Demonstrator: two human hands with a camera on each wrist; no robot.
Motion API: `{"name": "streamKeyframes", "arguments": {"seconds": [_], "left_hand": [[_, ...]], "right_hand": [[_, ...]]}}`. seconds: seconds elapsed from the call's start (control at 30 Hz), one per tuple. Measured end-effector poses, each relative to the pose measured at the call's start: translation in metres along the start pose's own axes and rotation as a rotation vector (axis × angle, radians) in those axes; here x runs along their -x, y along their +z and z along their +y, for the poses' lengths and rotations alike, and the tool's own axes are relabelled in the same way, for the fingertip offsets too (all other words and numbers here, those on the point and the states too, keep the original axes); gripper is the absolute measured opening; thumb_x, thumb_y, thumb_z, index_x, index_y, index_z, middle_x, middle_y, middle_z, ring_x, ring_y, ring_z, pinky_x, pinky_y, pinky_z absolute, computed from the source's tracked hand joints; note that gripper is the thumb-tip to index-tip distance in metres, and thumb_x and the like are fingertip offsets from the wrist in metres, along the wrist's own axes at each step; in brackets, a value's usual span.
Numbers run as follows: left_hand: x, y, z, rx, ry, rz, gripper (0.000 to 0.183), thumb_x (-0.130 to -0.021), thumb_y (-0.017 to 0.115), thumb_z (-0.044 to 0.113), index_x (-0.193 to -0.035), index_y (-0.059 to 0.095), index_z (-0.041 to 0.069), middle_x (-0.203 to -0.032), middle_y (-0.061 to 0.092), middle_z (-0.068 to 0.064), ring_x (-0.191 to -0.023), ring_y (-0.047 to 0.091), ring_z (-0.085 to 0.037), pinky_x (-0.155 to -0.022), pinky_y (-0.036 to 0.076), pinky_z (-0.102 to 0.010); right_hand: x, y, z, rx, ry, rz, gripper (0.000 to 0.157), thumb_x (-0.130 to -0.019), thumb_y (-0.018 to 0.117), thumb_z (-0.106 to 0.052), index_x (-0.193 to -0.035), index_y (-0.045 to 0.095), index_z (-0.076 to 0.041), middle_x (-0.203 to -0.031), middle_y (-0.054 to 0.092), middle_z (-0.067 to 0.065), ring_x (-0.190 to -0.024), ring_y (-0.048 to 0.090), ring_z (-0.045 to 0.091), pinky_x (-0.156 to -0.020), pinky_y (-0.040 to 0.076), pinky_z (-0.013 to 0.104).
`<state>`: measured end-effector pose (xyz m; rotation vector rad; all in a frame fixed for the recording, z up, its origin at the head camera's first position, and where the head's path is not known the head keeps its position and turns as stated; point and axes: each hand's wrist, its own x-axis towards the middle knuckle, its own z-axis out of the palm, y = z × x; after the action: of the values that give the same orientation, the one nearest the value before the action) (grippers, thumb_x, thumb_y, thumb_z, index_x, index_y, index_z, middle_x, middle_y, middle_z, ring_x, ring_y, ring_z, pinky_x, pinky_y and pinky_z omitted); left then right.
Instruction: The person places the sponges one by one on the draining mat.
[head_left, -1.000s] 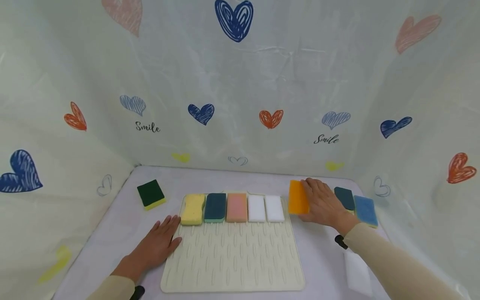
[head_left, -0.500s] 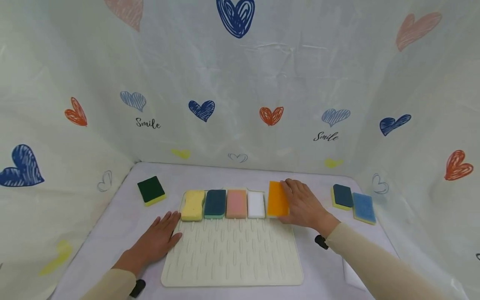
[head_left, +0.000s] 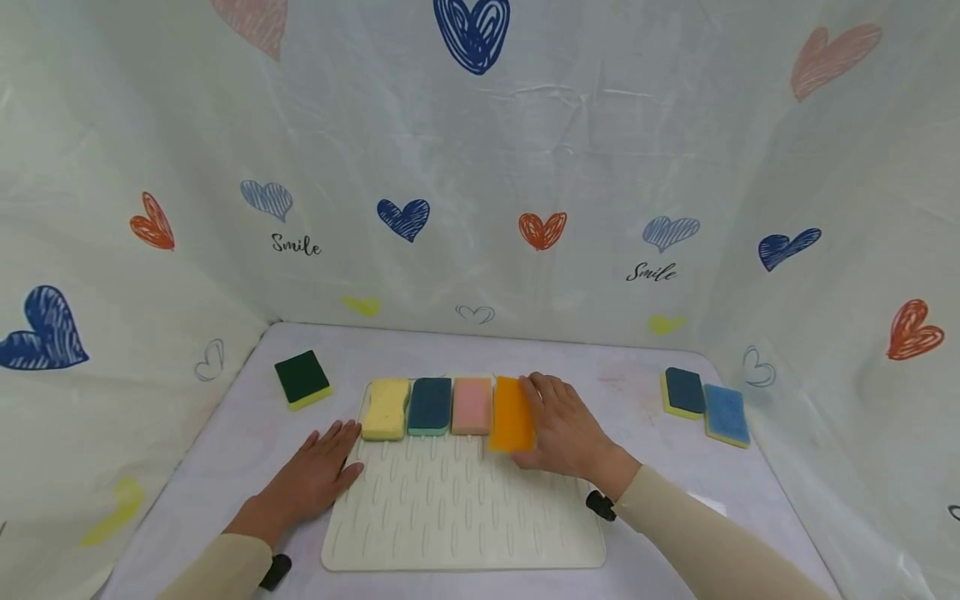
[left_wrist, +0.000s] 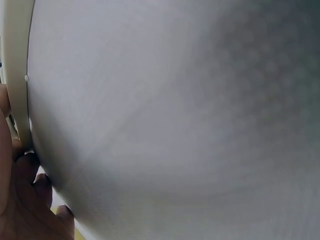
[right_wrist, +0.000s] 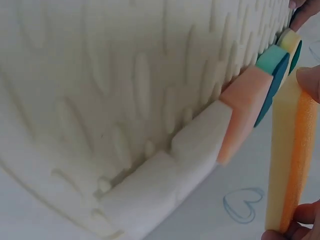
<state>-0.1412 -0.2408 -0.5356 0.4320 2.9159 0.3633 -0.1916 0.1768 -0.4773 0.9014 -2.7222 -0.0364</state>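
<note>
Orange sponge (head_left: 512, 415) is at the centre of the head view, in the right hand (head_left: 570, 437), seemingly raised over the right part of a row.

Behind everything, a heart-printed sheet (head_left: 480, 150) fills the upper frame and wraps round a white table (head_left: 217, 475), apparently screening off the surroundings. At lower centre lies a pale ridged mat (head_left: 465, 517), squared to the person, probably so both arms reach it easily.

At lower left, the left hand (head_left: 311, 479) grasps nothing: its fingers lie extended along the mat's left edge, presumably steadying it. The right hand is firmly engaged, thumb at one short end of the orange sponge and fingers at the other; that leaves both broad faces free, with orange upward and cream below.

Along the mat's far edge stand the yellow sponge (head_left: 386, 410), dark blue sponge (head_left: 431, 407) and pink sponge (head_left: 472, 407), side by side and aligned. Two white blocks (right_wrist: 200, 135) continue this row in the right wrist view; from the head view the orange sponge and right hand hide them.

Off the mat, a green sponge (head_left: 303, 377) sits left; a dark sponge (head_left: 684, 392) and a blue sponge (head_left: 727, 414) sit right, perhaps parked outside the working area.
</note>
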Motion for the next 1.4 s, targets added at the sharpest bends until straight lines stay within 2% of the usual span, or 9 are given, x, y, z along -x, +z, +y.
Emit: {"name": "streamKeyframes", "arguments": {"seconds": [0.43, 0.7, 1.0, 1.4], "left_hand": [[0.000, -0.005, -0.002, 0.026, 0.016, 0.004, 0.071, -0.110, 0.055, 0.041, -0.163, 0.034, -0.002, -0.168, 0.036, -0.022, -0.158, 0.029, -0.045, -0.127, 0.022, -0.068], [0.000, -0.005, -0.002, 0.047, 0.002, 0.001, 0.072, -0.109, 0.056, 0.041, -0.163, 0.034, 0.000, -0.169, 0.035, -0.021, -0.158, 0.029, -0.044, -0.127, 0.019, -0.068], [-0.001, -0.001, -0.001, 0.055, -0.023, -0.022, 0.074, -0.108, 0.057, 0.044, -0.164, 0.034, 0.001, -0.170, 0.035, -0.019, -0.158, 0.028, -0.043, -0.127, 0.017, -0.068], [0.001, -0.001, 0.002, 0.057, -0.033, -0.017, 0.072, -0.109, 0.055, 0.043, -0.164, 0.033, 0.002, -0.170, 0.035, -0.018, -0.158, 0.029, -0.043, -0.128, 0.017, -0.067]], "right_hand": [[-0.017, 0.005, -0.075, -0.123, -0.063, 0.018, 0.109, -0.078, 0.077, -0.073, -0.153, 0.042, -0.003, -0.145, 0.052, 0.014, -0.128, 0.054, 0.031, -0.113, 0.049, 0.045], [-0.025, 0.012, -0.115, -0.094, -0.120, 0.035, 0.113, -0.076, 0.073, -0.077, -0.155, 0.043, -0.002, -0.145, 0.051, 0.012, -0.128, 0.054, 0.027, -0.110, 0.049, 0.040], [-0.032, 0.017, -0.151, -0.088, -0.168, -0.068, 0.112, -0.082, 0.064, -0.084, -0.157, 0.040, -0.005, -0.150, 0.050, 0.010, -0.135, 0.052, 0.023, -0.114, 0.046, 0.039], [-0.042, 0.031, -0.178, -0.116, -0.196, -0.167, 0.108, -0.085, 0.059, -0.084, -0.157, 0.041, -0.006, -0.150, 0.052, 0.007, -0.133, 0.053, 0.020, -0.111, 0.048, 0.034]]}}
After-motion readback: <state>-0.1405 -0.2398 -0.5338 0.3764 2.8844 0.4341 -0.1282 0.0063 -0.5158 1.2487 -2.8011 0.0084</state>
